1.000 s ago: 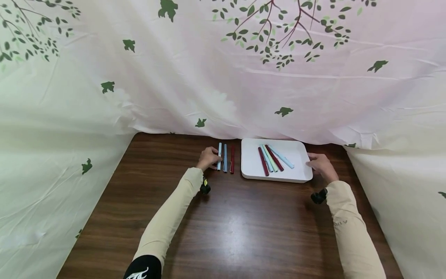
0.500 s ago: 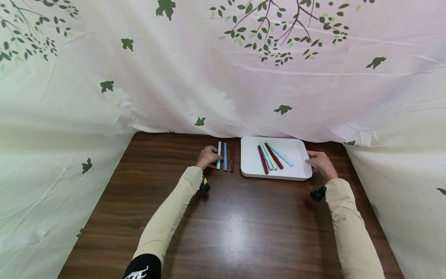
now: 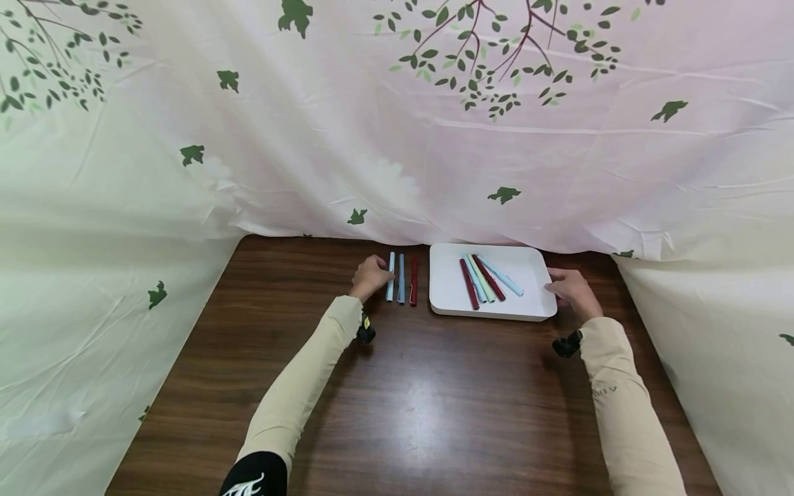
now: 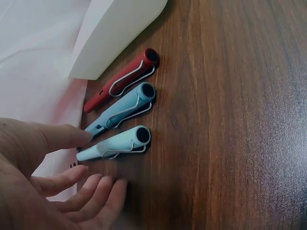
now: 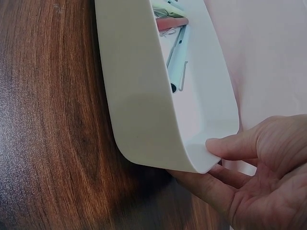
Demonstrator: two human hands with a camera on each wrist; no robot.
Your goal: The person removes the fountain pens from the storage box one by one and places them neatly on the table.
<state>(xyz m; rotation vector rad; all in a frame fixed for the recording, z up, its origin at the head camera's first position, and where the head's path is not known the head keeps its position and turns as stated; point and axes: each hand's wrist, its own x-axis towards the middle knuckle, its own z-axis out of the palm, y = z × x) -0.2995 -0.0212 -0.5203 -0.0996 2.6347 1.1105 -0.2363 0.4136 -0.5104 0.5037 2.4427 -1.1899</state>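
Three pens with wire clips lie side by side on the table: a pale blue pen [image 4: 117, 145], a darker blue pen [image 4: 122, 109] and a red pen [image 4: 125, 79]. My left hand [image 3: 370, 277] is beside the pale blue one, its thumb over that pen's far end and the other fingers on the opposite side, apart from it. A white tray [image 3: 443, 279] holds several pens in pale blue, light green and dark red [image 3: 490, 277]. With my right hand [image 3: 573, 293] I pinch the tray's right end, thumb inside the rim and fingers beneath.
The dark wooden table [image 3: 384, 399] ends at a hanging printed cloth [image 3: 322, 151] behind the tray. Cloth also hangs along both sides. The red pen lies just left of the tray's left wall.
My left thumb and fingers have come slightly away from the pale blue pen, which stays in line with the other two. My right hand keeps its hold on the tray.
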